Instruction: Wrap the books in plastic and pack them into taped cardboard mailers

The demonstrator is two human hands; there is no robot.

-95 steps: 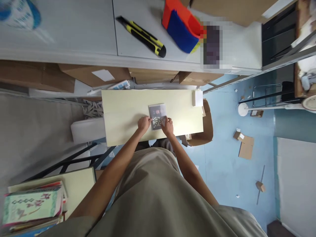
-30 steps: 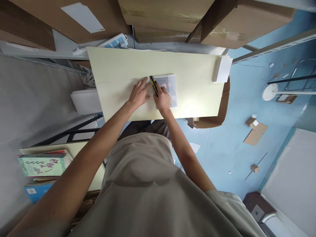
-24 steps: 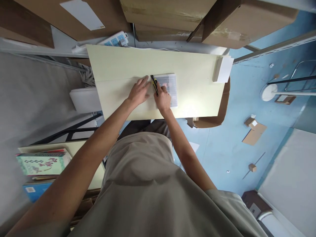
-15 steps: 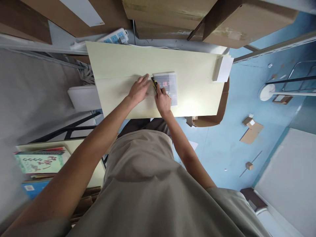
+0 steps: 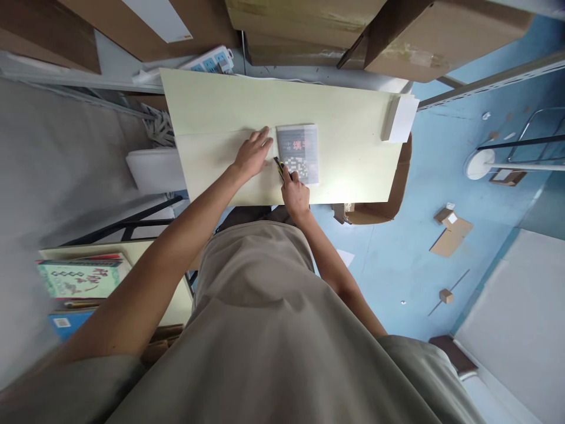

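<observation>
A grey book with red characters and pale blocks on its cover (image 5: 304, 144) lies on the cream table (image 5: 348, 112), with a clear sheet or wrap around it. My right hand (image 5: 295, 194) is closed on a black and yellow utility knife (image 5: 279, 165), whose tip is at the book's left edge. My left hand (image 5: 253, 155) rests with fingers spread just left of the book, on what looks like a thin transparent sheet (image 5: 220, 144). Where that sheet ends is hard to make out.
A white box (image 5: 401, 119) stands at the table's right end. Behind the table are a power strip (image 5: 212, 60) and cardboard cartons (image 5: 304, 50). An open carton (image 5: 384, 213) is below the right edge. Books (image 5: 83, 278) lie on a lower-left surface.
My right hand has drawn the knife toward me along the book's left edge, uncovering more of the cover. My left hand stays beside the book. The whole view has shifted slightly.
</observation>
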